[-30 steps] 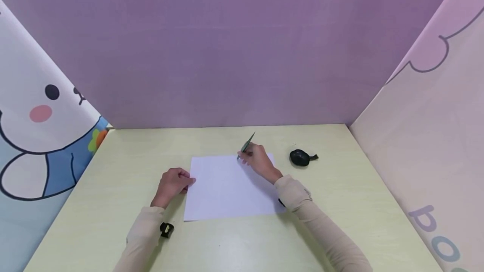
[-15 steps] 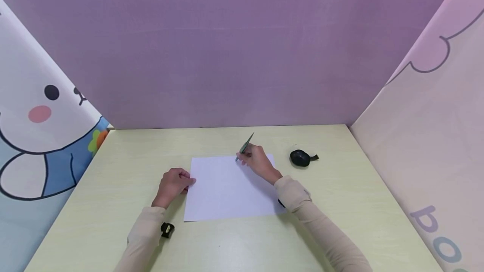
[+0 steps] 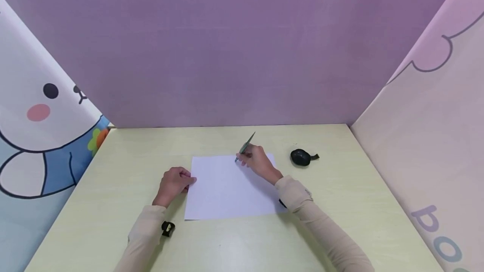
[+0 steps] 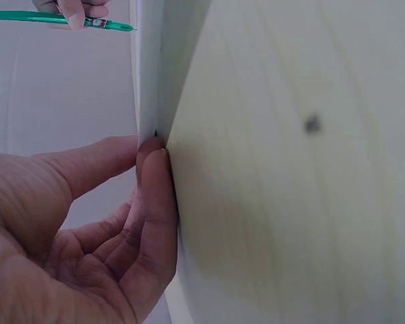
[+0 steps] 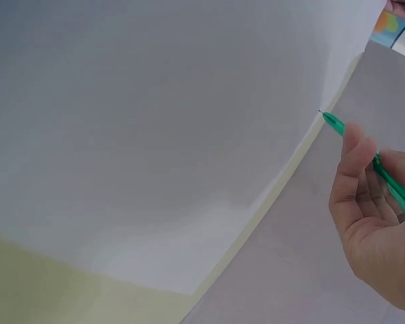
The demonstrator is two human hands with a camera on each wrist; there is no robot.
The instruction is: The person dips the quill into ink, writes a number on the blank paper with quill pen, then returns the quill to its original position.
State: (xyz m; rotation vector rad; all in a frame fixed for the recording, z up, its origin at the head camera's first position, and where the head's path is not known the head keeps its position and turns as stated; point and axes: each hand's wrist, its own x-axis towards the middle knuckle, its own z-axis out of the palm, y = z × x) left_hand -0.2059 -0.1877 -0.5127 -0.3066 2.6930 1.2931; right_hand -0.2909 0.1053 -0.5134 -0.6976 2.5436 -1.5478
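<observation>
A white sheet of paper (image 3: 219, 192) lies on the table in front of me. At its left edge my left hand (image 3: 173, 186) pinches it, and the left wrist view has the thumb (image 4: 108, 158) on the upper face with fingers (image 4: 158, 223) at the edge on the other side. My right hand (image 3: 260, 163) holds a slim green pen (image 3: 247, 143) in a writing grip, tilted with its back end up and to the right. The pen tip (image 5: 326, 116) is right at the paper near its far edge. No marks show on the sheet.
A black rounded object (image 3: 300, 157) with a short tab lies right of the paper. The pale wooden table (image 3: 113, 158) ends at a purple back panel (image 3: 227, 53), with printed panels on both sides. A small dark spot (image 4: 312, 124) marks the tabletop.
The pen tip has moved slightly left and toward me over the paper, with the right hand barely shifting. My left hand keeps its place on the sheet's left edge.
</observation>
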